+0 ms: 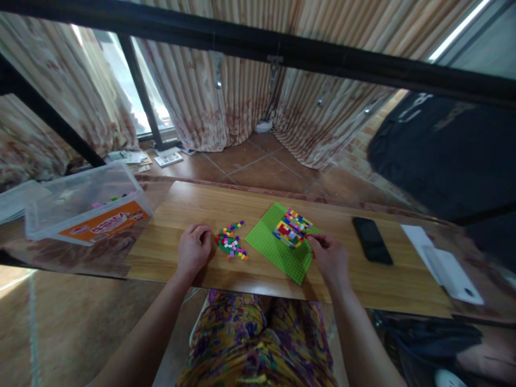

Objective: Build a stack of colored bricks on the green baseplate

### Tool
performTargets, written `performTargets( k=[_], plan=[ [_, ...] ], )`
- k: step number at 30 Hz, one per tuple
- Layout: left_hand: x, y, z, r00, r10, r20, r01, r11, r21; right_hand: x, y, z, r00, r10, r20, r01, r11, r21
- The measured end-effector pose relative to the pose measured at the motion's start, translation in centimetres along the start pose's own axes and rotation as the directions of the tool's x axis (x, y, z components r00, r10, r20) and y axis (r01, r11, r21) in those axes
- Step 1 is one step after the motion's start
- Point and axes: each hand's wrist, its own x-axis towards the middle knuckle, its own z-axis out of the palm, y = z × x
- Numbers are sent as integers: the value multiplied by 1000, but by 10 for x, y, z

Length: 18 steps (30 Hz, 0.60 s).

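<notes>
A block build of many-coloured toy bricks (292, 228) stands on a green baseplate (266, 236), towards its far right part. At the build's right side is my right hand (329, 257), thumb and forefinger pinched on what looks like a small red toy brick; the fingers partly cover it. My left hand (194, 247) rests on the tabletop with its fingers curled into a loose fist, and nothing shows in it. Just to the right of that fist lies a loose pile of small coloured bricks (230, 243), between it and the baseplate.
The wooden tabletop (161, 242) carries a black phone (371, 240) on the right, with white flat pieces (455, 274) beyond it. A clear plastic bin (86, 201) with an orange label stands at the left end. A dark metal bar (250, 37) crosses above the far side.
</notes>
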Motion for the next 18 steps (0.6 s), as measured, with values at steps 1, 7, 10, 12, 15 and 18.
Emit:
performTargets(
  k=[1,7,10,12,15,18],
  plan=[
    [0,0,0,1000,-2,-2,2,1000,-1,2,0,1,1000,-13,16,13,999,-35],
    [1,-1,0,1000,12,0,-12,1000,-11,9,-7,6,996,-37,82,51,983,-174],
    [1,-1,0,1000,10,-4,-10,1000,-4,13,-11,6,996,-31,83,50,970,-240],
    [2,-1,0,1000,10,-6,-10,1000,-3,15,-13,6,996,-19,86,42,960,-276],
    [1,-1,0,1000,7,5,-7,1000,-3,19,-15,6,997,0,83,26,952,-304],
    [1,-1,0,1000,6,7,-6,1000,1,21,-16,8,997,9,73,15,947,-321]
  ],
)
